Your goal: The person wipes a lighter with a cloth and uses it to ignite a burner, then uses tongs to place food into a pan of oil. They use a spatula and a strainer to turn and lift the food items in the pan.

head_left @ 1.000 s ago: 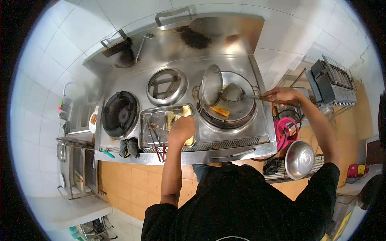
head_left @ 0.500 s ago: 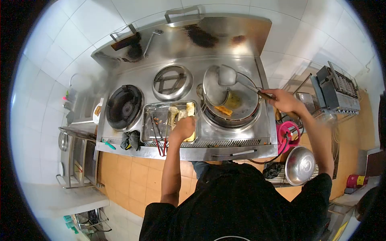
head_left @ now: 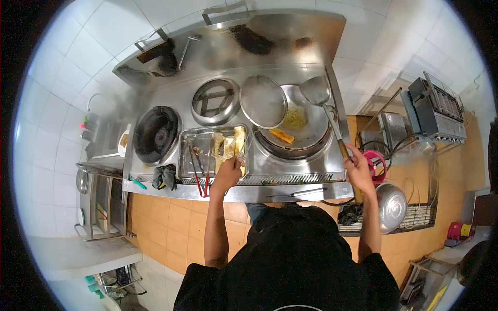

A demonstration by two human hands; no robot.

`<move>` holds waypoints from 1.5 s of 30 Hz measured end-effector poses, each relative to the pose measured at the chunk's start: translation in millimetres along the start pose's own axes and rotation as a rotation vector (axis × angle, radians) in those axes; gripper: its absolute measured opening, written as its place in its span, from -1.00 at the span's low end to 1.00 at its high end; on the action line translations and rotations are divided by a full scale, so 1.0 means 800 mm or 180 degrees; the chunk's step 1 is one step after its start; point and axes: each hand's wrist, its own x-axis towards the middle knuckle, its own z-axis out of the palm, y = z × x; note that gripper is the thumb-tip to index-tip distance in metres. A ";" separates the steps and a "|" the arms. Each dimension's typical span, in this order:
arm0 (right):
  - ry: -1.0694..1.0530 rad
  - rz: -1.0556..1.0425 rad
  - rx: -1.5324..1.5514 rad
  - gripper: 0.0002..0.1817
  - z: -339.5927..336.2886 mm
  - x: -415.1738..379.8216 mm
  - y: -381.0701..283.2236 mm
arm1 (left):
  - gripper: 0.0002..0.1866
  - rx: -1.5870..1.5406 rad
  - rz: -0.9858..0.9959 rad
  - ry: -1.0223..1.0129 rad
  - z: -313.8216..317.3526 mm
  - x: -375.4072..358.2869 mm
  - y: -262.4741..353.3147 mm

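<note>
My left hand is closed over the front edge of a metal tray, around what looks like the handle of a round mesh strainer, whose grip is mostly hidden. The strainer is raised at the left side of a wok. Oil and a golden-brown food piece lie in the wok. My right hand grips the wooden handle of a wok spatula, its wide blade up at the wok's far rim. In the tray are pale yellow food pieces and red-handled tongs.
A black burner and a round metal ring sit left of the wok. A dark cloth and a green-handled tool lie along the front. A pink basin and a metal bowl stand at the right.
The strainer has moved left, from over the wok to its left side. My right hand has come down toward me, and the spatula blade has shifted right to the wok's far rim.
</note>
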 end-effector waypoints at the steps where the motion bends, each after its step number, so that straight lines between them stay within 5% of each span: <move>1: 0.0083 0.0078 0.0051 -0.46 0.009 -0.007 0.006 | -0.61 0.0192 0.0232 0.0114 0.000 -0.002 -0.001; 5: 0.0152 0.0070 -0.0135 -0.46 0.027 -0.024 0.031 | -0.59 0.0185 0.0335 0.0247 0.007 -0.007 -0.007; 8: 0.0404 -0.0629 -0.1090 -0.45 0.040 -0.020 0.063 | -0.61 0.0030 0.0177 0.0215 0.012 -0.007 -0.008; 14: 0.0456 -0.0298 -0.1865 -0.47 0.054 -0.022 0.021 | -0.68 0.0487 0.0451 0.0566 0.030 -0.002 -0.019; 27: 0.0153 -0.0563 -0.1538 -0.46 0.036 -0.027 0.011 | -0.72 0.0414 0.0554 0.0755 0.027 -0.014 -0.007; 32: -0.0386 -0.0036 -0.1178 -0.45 0.037 -0.057 -0.013 | -0.70 0.0422 0.0619 0.0876 0.020 -0.014 -0.016; 35: -0.0243 -0.0565 -0.1524 -0.45 0.046 -0.065 0.004 | -0.68 0.0406 0.0445 0.0885 0.018 -0.020 -0.007; 45: -0.0264 -0.0456 -0.1968 -0.45 0.058 -0.077 -0.009 | -0.68 0.0222 0.0467 0.0804 0.024 -0.021 -0.014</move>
